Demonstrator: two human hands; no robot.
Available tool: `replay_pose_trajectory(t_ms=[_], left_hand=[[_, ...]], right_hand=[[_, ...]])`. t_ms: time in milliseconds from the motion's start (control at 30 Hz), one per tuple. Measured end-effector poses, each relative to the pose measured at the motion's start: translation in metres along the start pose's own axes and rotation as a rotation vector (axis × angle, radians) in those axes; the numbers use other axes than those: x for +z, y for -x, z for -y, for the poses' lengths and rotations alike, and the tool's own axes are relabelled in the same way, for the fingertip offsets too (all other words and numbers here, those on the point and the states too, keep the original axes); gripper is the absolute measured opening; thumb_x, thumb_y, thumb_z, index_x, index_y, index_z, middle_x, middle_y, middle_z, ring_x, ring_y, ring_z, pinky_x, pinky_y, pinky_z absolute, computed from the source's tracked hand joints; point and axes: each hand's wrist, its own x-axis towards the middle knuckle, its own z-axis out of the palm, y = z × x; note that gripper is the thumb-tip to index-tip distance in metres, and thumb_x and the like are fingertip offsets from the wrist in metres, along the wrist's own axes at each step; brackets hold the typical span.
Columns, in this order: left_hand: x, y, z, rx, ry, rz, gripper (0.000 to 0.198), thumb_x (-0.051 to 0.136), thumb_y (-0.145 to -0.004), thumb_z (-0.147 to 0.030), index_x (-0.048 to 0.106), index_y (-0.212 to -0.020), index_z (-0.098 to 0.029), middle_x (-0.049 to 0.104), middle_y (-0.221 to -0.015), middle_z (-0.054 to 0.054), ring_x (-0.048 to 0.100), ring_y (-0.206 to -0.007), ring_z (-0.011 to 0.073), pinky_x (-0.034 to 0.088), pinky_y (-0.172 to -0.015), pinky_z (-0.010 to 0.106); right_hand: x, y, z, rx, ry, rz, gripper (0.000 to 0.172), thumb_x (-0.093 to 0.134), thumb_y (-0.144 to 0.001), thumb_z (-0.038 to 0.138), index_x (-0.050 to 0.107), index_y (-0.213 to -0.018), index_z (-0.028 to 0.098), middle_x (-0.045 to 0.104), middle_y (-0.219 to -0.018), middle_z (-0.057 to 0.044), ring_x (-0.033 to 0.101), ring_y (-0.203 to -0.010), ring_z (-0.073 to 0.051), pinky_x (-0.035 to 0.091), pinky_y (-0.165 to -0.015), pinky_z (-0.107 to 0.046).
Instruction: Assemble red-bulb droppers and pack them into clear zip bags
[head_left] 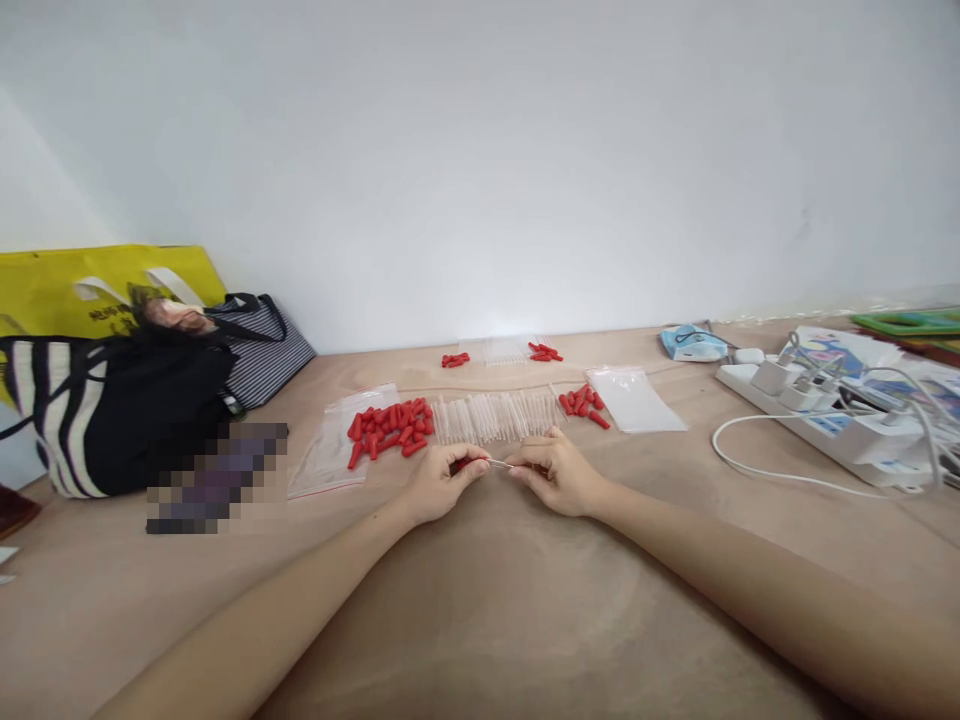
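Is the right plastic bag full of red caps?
No, the plastic bag lies flat, and the red caps sit beside it.

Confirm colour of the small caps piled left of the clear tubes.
Red caps, seen best in the head view.

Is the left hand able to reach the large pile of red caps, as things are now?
Probably yes. The large pile of red caps lies just beyond the left hand, with only bare table between. However, its fingers pinch a thin clear tube together with the right hand.
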Motion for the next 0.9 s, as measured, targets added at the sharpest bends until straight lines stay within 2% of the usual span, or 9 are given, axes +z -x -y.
replay_pose_trajectory(t_ms=[167,367,600,700,800,900], left_hand=[[0.0005,0.0006,0.0036,0.020,-0.036,0.051,0.017,0.050,-0.078,-0.027,0.063,-0.082,-0.017,0.064,-0.072,0.000,0.056,-0.066,0.0134,0.043,-0.060,0.022],[0.0009,0.0019,-0.0034,0.091,-0.138,0.018,0.013,0.052,-0.077,-0.022,0.064,-0.079,-0.018,0.065,-0.075,0.002,0.057,-0.066,0.0136,0.043,-0.061,0.023],[0.0004,-0.0006,0.0005,0.097,-0.128,-0.041,0.015,0.049,-0.080,-0.024,0.063,-0.082,-0.017,0.066,-0.078,0.002,0.059,-0.071,0.0141,0.044,-0.064,0.023],[0.0002,-0.0018,0.0024,0.064,-0.097,-0.030,0.015,0.051,-0.079,-0.025,0.062,-0.085,-0.016,0.067,-0.079,0.001,0.060,-0.071,0.0147,0.045,-0.064,0.023],[-0.0006,-0.0013,0.0012,0.045,-0.098,-0.014,0.016,0.053,-0.078,-0.023,0.061,-0.090,-0.017,0.067,-0.081,0.001,0.060,-0.072,0.0147,0.045,-0.065,0.023],[-0.0012,0.0001,-0.0003,0.056,-0.140,-0.051,0.014,0.054,-0.078,-0.023,0.060,-0.089,-0.018,0.066,-0.081,0.000,0.060,-0.071,0.0140,0.045,-0.065,0.023]], right_hand=[[-0.0022,0.0000,-0.0050,-0.085,0.082,0.017,0.017,0.044,-0.083,0.022,0.060,-0.087,0.020,0.063,-0.075,0.000,0.052,-0.065,-0.010,0.023,-0.066,-0.028],[-0.0047,-0.0003,-0.0053,-0.173,0.244,0.023,0.020,0.041,-0.083,0.020,0.061,-0.081,0.019,0.062,-0.075,-0.002,0.046,-0.058,-0.010,0.020,-0.065,-0.031],[-0.0010,-0.0018,0.0000,-0.025,0.080,0.013,0.019,0.039,-0.084,0.019,0.058,-0.086,0.018,0.061,-0.076,-0.001,0.049,-0.065,-0.011,0.023,-0.067,-0.028],[0.0002,-0.0012,0.0009,0.030,0.065,-0.002,0.018,0.039,-0.084,0.018,0.057,-0.086,0.018,0.062,-0.079,-0.001,0.051,-0.069,-0.012,0.024,-0.068,-0.028],[-0.0003,0.0000,0.0008,0.053,0.074,-0.012,0.018,0.039,-0.084,0.018,0.057,-0.086,0.018,0.061,-0.080,-0.001,0.051,-0.070,-0.012,0.024,-0.068,-0.028],[-0.0012,0.0010,0.0001,0.043,0.083,-0.022,0.017,0.040,-0.084,0.020,0.057,-0.086,0.019,0.061,-0.078,-0.001,0.051,-0.069,-0.012,0.024,-0.068,-0.028]])
